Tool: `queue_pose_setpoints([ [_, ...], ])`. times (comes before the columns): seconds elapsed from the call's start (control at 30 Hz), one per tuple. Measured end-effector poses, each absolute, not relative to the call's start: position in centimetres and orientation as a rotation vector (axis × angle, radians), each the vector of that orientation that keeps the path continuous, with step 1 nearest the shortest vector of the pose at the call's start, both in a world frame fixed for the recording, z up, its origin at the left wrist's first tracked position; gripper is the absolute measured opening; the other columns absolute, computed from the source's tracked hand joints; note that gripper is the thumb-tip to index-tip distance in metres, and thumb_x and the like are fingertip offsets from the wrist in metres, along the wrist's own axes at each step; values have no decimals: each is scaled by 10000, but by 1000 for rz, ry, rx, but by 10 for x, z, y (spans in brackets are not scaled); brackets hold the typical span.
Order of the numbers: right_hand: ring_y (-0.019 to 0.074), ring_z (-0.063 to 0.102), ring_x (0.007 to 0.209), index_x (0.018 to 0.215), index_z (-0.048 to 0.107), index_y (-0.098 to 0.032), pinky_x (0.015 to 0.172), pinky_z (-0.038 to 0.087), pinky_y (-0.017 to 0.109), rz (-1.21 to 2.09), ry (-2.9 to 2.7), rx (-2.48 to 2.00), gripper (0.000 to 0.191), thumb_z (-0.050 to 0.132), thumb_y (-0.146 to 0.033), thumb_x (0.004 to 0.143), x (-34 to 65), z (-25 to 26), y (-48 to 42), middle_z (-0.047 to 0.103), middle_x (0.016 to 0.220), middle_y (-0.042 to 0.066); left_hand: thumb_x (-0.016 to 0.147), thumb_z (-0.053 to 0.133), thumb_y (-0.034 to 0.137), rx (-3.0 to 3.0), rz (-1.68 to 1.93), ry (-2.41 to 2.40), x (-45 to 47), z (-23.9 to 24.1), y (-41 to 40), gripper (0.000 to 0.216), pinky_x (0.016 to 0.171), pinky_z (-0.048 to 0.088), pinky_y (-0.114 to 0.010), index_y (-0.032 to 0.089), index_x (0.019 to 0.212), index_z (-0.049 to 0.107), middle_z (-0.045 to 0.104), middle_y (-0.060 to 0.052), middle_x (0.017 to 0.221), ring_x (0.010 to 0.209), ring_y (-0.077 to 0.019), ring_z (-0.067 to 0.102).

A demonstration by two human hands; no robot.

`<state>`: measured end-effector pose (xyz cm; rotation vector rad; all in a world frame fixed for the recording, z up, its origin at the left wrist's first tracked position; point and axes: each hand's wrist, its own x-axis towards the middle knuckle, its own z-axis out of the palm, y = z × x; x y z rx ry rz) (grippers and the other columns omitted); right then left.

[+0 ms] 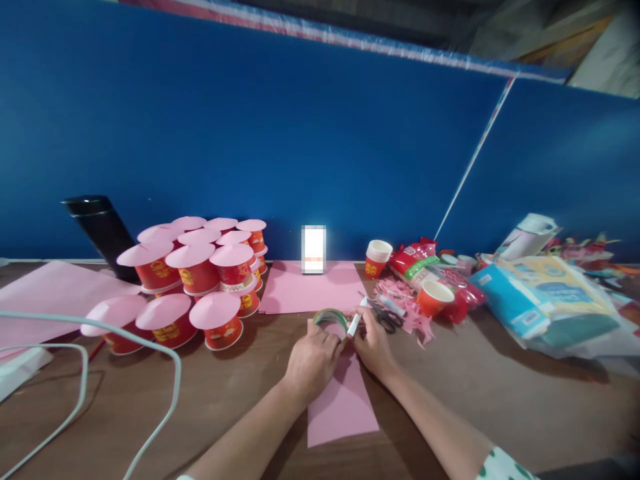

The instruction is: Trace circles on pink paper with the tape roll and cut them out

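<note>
A strip of pink paper point(343, 413) lies on the brown table in front of me. On its far end rests a roll of tape point(326, 313) with a greenish rim. My left hand point(314, 360) presses on the roll, its fingers bent over the near side. My right hand point(374, 345) grips a white marker point(355, 323), tilted with its lower end at the roll's right edge. Whether the tip touches the paper, I cannot tell. Just beyond my right hand lie black-handled scissors point(389, 320).
Red paper cups point(173, 327) topped with pink discs stand stacked at left, near a black bottle point(103, 230) and grey cable point(179, 373). Behind are pink sheets point(315, 293) and a phone point(314, 250). At right are pink scraps point(417, 325), an orange cup point(435, 298) and packages point(550, 293).
</note>
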<state>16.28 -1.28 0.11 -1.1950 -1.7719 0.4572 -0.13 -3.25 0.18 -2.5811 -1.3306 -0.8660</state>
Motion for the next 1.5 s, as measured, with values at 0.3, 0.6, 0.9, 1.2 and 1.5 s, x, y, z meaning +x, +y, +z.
queue_pose_setpoints([
  [0.3, 179, 628, 848, 1025, 521, -218, 737, 488, 270, 460, -1771, -1199, 270, 485, -116, 777, 163, 0, -12, 644, 988, 39, 893, 381, 255, -2578, -872, -1320, -1, -1, -32, 268, 765, 481, -350, 183, 699, 552, 588, -47, 674, 735, -187, 553],
  [0.6, 183, 626, 859, 1030, 517, -219, 733, 487, 272, 453, -1774, -1207, 303, 473, -93, 758, 163, 0, -12, 641, 989, 40, 888, 399, 252, -2567, -885, -1313, 0, -1, -31, 251, 752, 484, -338, 187, 698, 550, 583, -44, 671, 737, -184, 559],
  [0.9, 188, 632, 863, 1028, 520, -218, 743, 492, 278, 444, -1771, -1212, 275, 487, -122, 772, 163, 1, -13, 650, 994, 45, 888, 397, 243, -2564, -883, -1301, -1, -1, -32, 257, 741, 484, -331, 184, 692, 553, 580, -43, 664, 722, -180, 553],
  [1.2, 181, 637, 842, 1025, 532, -211, 742, 498, 270, 413, -1771, -1220, 279, 475, -121, 767, 163, 2, -13, 656, 990, 47, 890, 390, 242, -2549, -867, -1298, -1, 0, -31, 265, 761, 485, -328, 189, 691, 557, 567, -39, 653, 721, -175, 556],
  [1.5, 186, 635, 851, 1032, 521, -215, 734, 498, 278, 437, -1773, -1203, 276, 484, -130, 772, 163, 2, -14, 651, 995, 47, 898, 370, 254, -2572, -881, -1314, -2, 2, -33, 282, 772, 486, -346, 186, 700, 559, 585, -50, 676, 735, -180, 556],
])
